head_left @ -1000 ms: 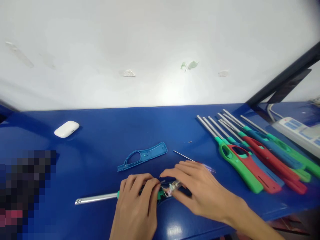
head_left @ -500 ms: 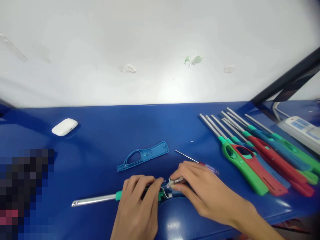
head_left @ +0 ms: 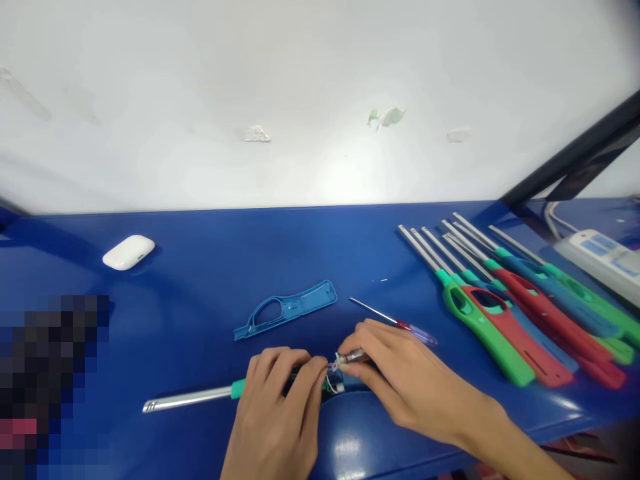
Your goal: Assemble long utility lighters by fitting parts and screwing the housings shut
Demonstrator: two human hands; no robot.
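A long-necked gas lighter (head_left: 195,399) lies near the front of the table, its handle opened so that a white wire and inner parts show. My left hand (head_left: 280,407) is closed over the handle, covering much of it. My right hand (head_left: 400,380) pinches a small clear-and-metal lighter part (head_left: 351,357) just above the opened handle, near my left fingertips. Whether that part touches the handle, I cannot tell. Behind my hands lies the loose blue handle half (head_left: 305,301), inner side up. A screwdriver (head_left: 395,321) with a clear purple-red grip rests beyond my right hand.
Several green, red and blue gas lighters (head_left: 500,327) lie side by side at the right. A white rounded case (head_left: 129,253) sits at the back left. A white power strip (head_left: 605,263) is at the far right. The white wall (head_left: 320,167) rises behind the table.
My right hand has shifted the small part slightly left, closer to my left fingertips. The left hand still holds the lighter in about the same place.
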